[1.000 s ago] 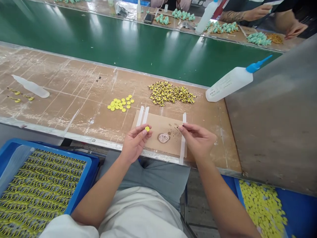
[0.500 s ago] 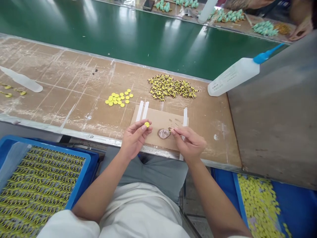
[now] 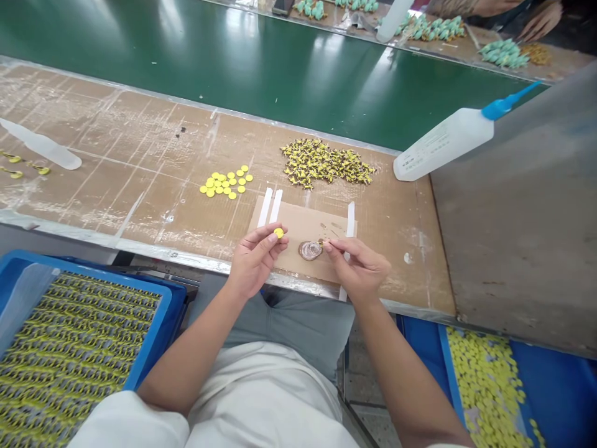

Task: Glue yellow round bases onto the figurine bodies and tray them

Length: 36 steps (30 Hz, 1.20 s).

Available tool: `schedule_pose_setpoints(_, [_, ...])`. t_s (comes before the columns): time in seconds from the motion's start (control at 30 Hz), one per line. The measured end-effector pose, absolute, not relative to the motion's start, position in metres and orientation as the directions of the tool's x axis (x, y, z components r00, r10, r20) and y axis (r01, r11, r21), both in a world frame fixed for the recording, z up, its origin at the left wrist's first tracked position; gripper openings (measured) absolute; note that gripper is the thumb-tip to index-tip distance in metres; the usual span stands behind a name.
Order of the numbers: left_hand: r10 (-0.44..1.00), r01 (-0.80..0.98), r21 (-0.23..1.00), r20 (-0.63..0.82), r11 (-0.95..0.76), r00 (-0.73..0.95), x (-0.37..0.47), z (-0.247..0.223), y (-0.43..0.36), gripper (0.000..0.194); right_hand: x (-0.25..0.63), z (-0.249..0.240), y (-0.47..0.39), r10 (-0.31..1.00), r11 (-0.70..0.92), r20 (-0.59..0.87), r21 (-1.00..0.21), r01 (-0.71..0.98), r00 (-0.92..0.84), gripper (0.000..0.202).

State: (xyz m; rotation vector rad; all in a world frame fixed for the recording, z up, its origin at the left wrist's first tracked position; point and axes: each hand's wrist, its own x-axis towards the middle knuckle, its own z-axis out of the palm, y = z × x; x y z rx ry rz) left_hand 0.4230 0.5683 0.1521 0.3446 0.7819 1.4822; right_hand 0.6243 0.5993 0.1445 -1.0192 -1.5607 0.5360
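Observation:
Between thumb and fingers, my left hand [image 3: 255, 258] pinches a round yellow disc [image 3: 278, 233] above the cardboard sheet [image 3: 298, 218]. My right hand [image 3: 358, 264] pinches a small yellow-and-brown piece [image 3: 323, 244], mostly hidden by the fingertips, at the right edge of a glossy brownish smear [image 3: 310, 250] that looks like glue. Farther back lies a heap of similar yellow-and-brown pieces [image 3: 324, 163]. To its left, several loose yellow discs [image 3: 226, 182] are spread on the bench.
A white bottle with a blue nozzle [image 3: 443, 144] leans beside a metal panel [image 3: 517, 218]. Blue trays with yellow parts flank me: a left tray [image 3: 161, 311] and a right tray [image 3: 452, 373]. Behind the bench runs a green belt [image 3: 233, 68]; another person's hand [image 3: 541, 22] shows beyond it.
My hands hold nearly the same pose, the right fingertips still at the smear. The view has shifted slightly. Across the belt, the other person's hand has moved up and left.

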Motion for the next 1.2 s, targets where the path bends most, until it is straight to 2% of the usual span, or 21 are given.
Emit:
schedule_pose_setpoints(0.33, [0.967, -0.759, 0.645, -0.238, 0.088, -0.09, 0.423, 0.1505, 0.5679, 0.027, 0.6283, 0.1397, 0.5991, 0.819, 0.558, 0.572, -0.774, 0.299, -0.05, 0.003])
schedule_pose_setpoints(0.57, [0.97, -0.755, 0.65, -0.229, 0.086, -0.087, 0.423, 0.1503, 0.568, 0.024, 0.6291, 0.1388, 0.6012, 0.778, 0.622, 0.623, -0.745, 0.239, -0.081, 0.02])
schedule_pose_setpoints(0.73, [0.97, -0.761, 0.643, -0.23, 0.086, -0.084, 0.4229, 0.15, 0.5677, 0.024, 0.629, 0.1383, 0.6008, 0.785, 0.614, 0.613, -0.75, 0.245, -0.091, 0.018])
schedule_pose_setpoints(0.97, [0.972, -0.777, 0.624, -0.224, 0.087, -0.07, 0.4226, 0.152, 0.5671, 0.023, 0.6298, 0.1387, 0.5994, 0.802, 0.567, 0.592, -0.797, 0.21, 0.082, 0.016])
schedule_pose_setpoints(1.1, [0.972, -0.775, 0.625, -0.224, 0.091, -0.066, 0.4221, 0.1519, 0.5673, 0.023, 0.6325, 0.1412, 0.6018, 0.76, 0.625, 0.65, -0.732, 0.272, 0.0, 0.014])
schedule_pose_setpoints(1.2, [0.972, -0.777, 0.623, -0.225, 0.092, -0.065, 0.4221, 0.1513, 0.5673, 0.022, 0.6333, 0.143, 0.6035, 0.722, 0.674, 0.689, -0.676, 0.297, -0.069, 0.02])
